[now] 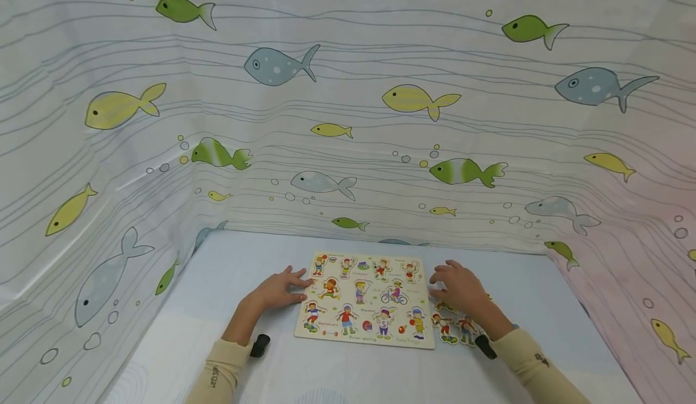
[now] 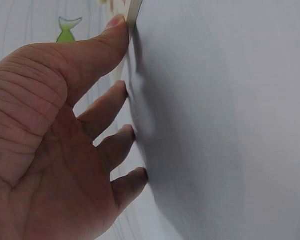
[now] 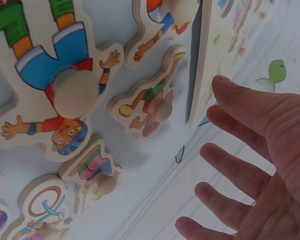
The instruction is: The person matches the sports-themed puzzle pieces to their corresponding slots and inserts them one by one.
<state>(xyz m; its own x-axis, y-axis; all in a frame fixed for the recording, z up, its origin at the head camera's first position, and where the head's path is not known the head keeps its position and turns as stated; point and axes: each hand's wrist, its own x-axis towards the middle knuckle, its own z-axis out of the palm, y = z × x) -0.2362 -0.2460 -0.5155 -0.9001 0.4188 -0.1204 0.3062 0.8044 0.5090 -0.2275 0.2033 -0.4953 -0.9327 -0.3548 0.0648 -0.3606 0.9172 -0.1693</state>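
Observation:
A flat wooden puzzle board [image 1: 346, 293] with printed children playing sports lies on the table. My left hand [image 1: 276, 289] is at its left edge; in the left wrist view the thumb [image 2: 112, 42] touches the board's side and the other fingertips meet the table surface. By the right edge hovers my right hand [image 1: 462, 286], fingers spread and relaxed, holding nothing. Below and beside it lie loose wooden figure pieces with round knobs, among them a roller-skater piece [image 3: 65, 55] and a smaller tennis-player piece [image 3: 152, 102]. The right hand partly hides these pieces in the head view.
Loose pieces, including a bicycle piece [image 3: 45, 205], are grouped right of the board. A pale blue and white cloth [image 1: 217, 271] covers the table. Fish-patterned curtains [image 1: 348, 150] enclose the back and both sides. Dark wrist devices [image 1: 260, 346] sit at both cuffs.

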